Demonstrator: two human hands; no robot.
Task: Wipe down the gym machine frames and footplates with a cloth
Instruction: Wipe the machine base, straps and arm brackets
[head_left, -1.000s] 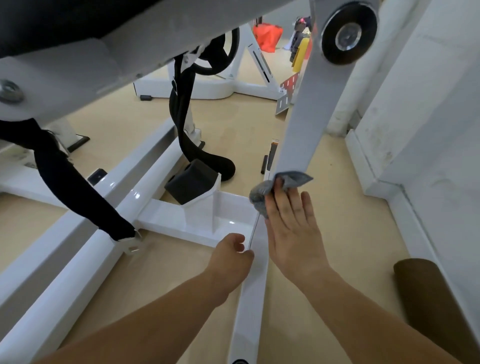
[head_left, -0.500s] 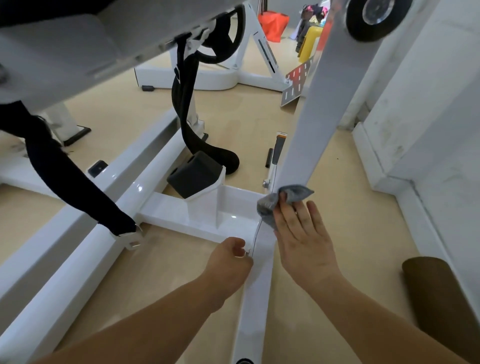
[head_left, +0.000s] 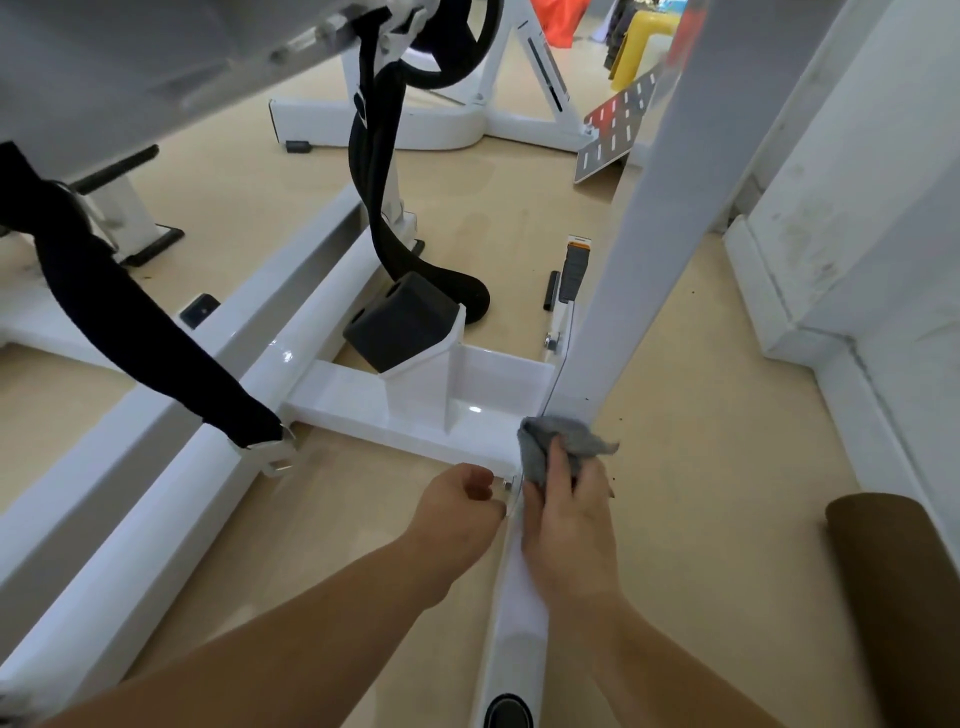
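While gripping cloth (head_left: 566, 441) in right hand (head_left: 569, 525) at upright (head_left: 623, 312) base (left hand (head_left: 457, 504) loosely curled, empty), mid-task: footplate (head_left: 610, 135) likely unwiped.

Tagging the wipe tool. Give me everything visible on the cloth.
The cloth is small, grey and soft-looking, perhaps microfibre, crumpled into a wad with one ragged corner sticking out to the right. The right hand grips it from above, fingers curled over it, pressing it against the foot of the slanted white upright where that meets the floor bar. The left hand sits beside it, not touching.
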